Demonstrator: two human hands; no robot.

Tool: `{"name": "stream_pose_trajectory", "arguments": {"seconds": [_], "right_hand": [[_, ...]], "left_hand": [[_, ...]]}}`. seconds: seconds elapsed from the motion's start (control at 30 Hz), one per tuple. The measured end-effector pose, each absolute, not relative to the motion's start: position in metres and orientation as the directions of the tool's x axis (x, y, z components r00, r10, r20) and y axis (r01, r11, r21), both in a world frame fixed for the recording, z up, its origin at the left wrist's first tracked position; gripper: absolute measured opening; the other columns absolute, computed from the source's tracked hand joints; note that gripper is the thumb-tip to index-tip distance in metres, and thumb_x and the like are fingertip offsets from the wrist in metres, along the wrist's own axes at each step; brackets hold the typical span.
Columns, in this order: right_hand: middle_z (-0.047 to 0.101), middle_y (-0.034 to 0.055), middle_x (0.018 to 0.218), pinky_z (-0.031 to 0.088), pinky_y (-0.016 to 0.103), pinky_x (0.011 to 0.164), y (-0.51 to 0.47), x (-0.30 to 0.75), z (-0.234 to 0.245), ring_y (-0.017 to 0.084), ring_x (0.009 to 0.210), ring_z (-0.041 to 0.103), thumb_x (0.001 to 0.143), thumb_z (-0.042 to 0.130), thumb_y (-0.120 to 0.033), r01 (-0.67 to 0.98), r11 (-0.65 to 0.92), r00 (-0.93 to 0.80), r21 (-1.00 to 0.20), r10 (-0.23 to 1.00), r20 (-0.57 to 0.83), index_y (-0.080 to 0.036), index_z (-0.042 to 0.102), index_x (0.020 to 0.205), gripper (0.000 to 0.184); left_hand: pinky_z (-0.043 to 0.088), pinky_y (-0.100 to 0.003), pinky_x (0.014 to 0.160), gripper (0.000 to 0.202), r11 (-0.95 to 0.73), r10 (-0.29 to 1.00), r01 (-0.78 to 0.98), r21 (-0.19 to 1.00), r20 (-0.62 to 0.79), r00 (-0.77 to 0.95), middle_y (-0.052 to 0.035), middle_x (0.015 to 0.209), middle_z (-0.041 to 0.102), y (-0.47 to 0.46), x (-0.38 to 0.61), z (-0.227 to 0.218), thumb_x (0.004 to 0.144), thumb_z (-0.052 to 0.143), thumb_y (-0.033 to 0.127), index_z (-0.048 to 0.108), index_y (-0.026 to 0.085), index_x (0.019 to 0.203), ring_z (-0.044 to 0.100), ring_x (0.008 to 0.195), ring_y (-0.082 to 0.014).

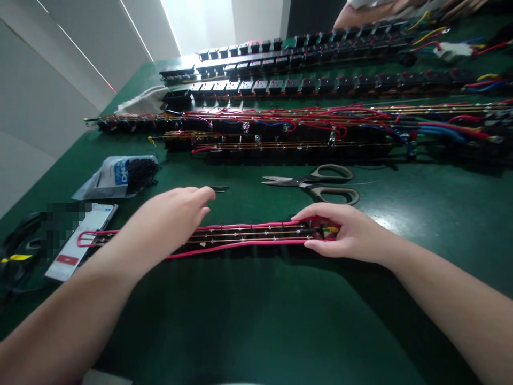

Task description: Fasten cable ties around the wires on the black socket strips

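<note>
A narrow black socket strip (248,235) with copper rails and a red wire (256,243) along its sides lies across the table in front of me. My right hand (340,230) is closed around its right end, thumb on the near side and fingers on the far side. A yellow-green wire end (331,229) shows inside that grip. My left hand (172,214) is over the strip's left half, fingers bent, with a gap between thumb and index fingertip. Just beyond those fingertips lie a few thin black pieces (220,189), possibly cable ties.
Grey-handled scissors (312,183) lie behind the strip. At left are a bag of black cable ties (128,176), a phone (84,240) and a black cable (20,251). Several longer wired socket strips (280,123) span the back, where another person's arm (368,13) shows.
</note>
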State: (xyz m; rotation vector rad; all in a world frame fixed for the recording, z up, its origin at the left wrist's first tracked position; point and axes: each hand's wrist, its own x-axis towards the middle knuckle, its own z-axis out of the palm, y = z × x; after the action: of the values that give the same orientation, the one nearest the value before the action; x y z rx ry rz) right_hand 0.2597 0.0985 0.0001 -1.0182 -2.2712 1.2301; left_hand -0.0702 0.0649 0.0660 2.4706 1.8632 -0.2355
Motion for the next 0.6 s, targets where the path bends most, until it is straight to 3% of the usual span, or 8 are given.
{"name": "stream_pose_trajectory", "arguments": {"seconds": [0.1,0.2,0.4,0.6], "right_hand": [[0.076,0.0049,0.099,0.06,0.032,0.072,0.098,0.259,0.0,0.021,0.084,0.072,0.078,0.075,-0.038,0.425,0.347,-0.663,-0.836,0.749,-0.026,-0.022,0.072,0.109,0.035],[0.076,0.005,0.1,0.06,0.033,0.074,0.098,0.26,0.001,0.022,0.085,0.072,0.078,0.075,-0.038,0.42,0.331,-0.663,-0.845,0.748,-0.037,-0.022,0.072,0.109,0.035],[0.076,0.0059,0.103,0.061,0.032,0.073,0.097,0.26,0.002,0.022,0.087,0.072,0.079,0.075,-0.04,0.423,0.295,-0.674,-0.857,0.735,-0.079,-0.023,0.072,0.112,0.037],[0.075,0.0057,0.101,0.061,0.032,0.074,0.096,0.26,-0.001,0.022,0.086,0.071,0.079,0.075,-0.039,0.405,0.266,-0.644,-0.875,0.762,-0.067,-0.022,0.073,0.11,0.036]], "left_hand": [[0.052,-0.035,0.069,0.023,-0.238,0.941,0.955,-0.176,-0.284,0.183,-0.0049,0.096,0.075,0.088,-0.093,0.072,0.091,0.055,0.034,0.068,0.025,0.107,0.07,0.082,-0.0271],[0.047,-0.035,0.064,0.023,-0.178,0.955,0.956,-0.235,-0.275,0.11,-0.0047,0.094,0.074,0.1,-0.102,0.066,0.089,0.053,0.036,0.069,0.026,0.102,0.069,0.08,-0.0279],[0.047,-0.032,0.068,0.026,-0.254,0.888,0.957,-0.138,-0.424,0.175,-0.0024,0.109,0.072,0.102,-0.109,0.045,0.086,0.055,0.042,0.068,0.028,0.103,0.068,0.089,-0.0249],[0.046,-0.032,0.071,0.019,-0.245,0.883,0.961,-0.129,-0.44,0.166,-0.0048,0.1,0.071,0.105,-0.11,0.04,0.087,0.048,0.033,0.064,0.023,0.089,0.066,0.087,-0.0232]]}}
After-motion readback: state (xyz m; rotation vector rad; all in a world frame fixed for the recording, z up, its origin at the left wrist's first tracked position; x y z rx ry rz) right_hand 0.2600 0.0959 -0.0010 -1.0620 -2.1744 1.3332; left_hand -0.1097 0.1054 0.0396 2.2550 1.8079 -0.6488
